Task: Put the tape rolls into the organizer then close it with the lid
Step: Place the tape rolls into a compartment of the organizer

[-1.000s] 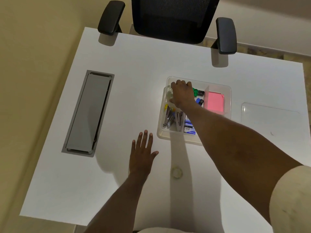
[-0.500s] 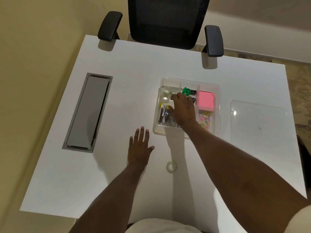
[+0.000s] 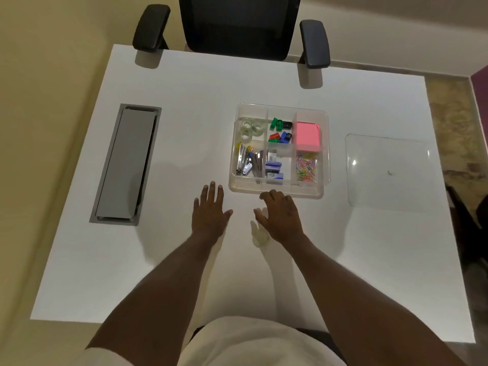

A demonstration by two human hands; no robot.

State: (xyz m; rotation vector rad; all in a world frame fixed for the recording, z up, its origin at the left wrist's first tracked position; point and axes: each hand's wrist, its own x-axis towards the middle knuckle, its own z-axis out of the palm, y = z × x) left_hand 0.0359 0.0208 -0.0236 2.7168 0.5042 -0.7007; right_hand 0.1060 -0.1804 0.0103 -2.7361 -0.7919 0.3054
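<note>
Lying flat, clear squarish lid [image 3: 388, 170]

A white table [image 3: 163, 260] carries a clear organizer [image 3: 325, 165] near its middle and a clear lid [image 3: 390, 170] lying flat well to its right. A grey cable hatch [image 3: 126, 165] is set into the left side. One tape roll [image 3: 260, 237] lies near the front, and the left hand [image 3: 210, 213] rests flat beside it.
</note>
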